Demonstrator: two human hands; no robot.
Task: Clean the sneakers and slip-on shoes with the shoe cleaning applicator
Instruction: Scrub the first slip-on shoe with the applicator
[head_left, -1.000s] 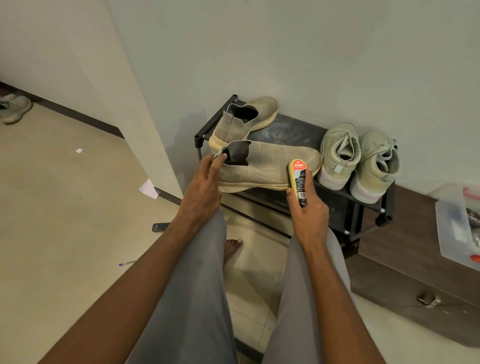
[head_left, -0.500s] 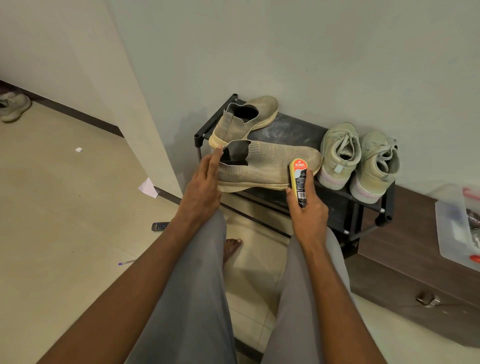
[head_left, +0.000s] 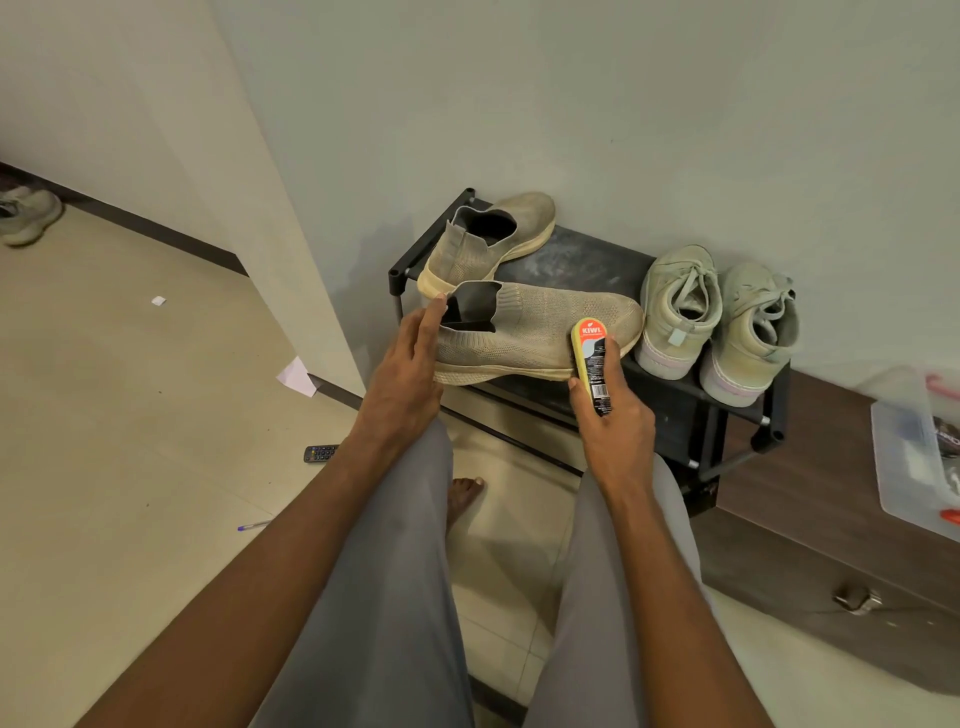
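Single head-worn camera – looks forward and down, close over the knees, facing the shoe rack (head_left: 571, 265) against the wall.

The slip-on shoe (head_left: 540, 332) was seen to be knitted cloth, matt, with a rubbery sole. The applicator (head_left: 592, 364) was glossy plastic. The shoe rack (head_left: 582, 260) was dull, dusty black metal.

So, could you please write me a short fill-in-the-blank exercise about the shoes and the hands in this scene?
1. The right hand holds the ____ against the near slip-on shoe.
2. The left hand rests at that shoe's ____ end.
3. The pair of laced sneakers stands on the shoe rack, to the ____ of the slip-ons.
4. A remote control lies on the ____.

Missing words: applicator; heel; right; floor
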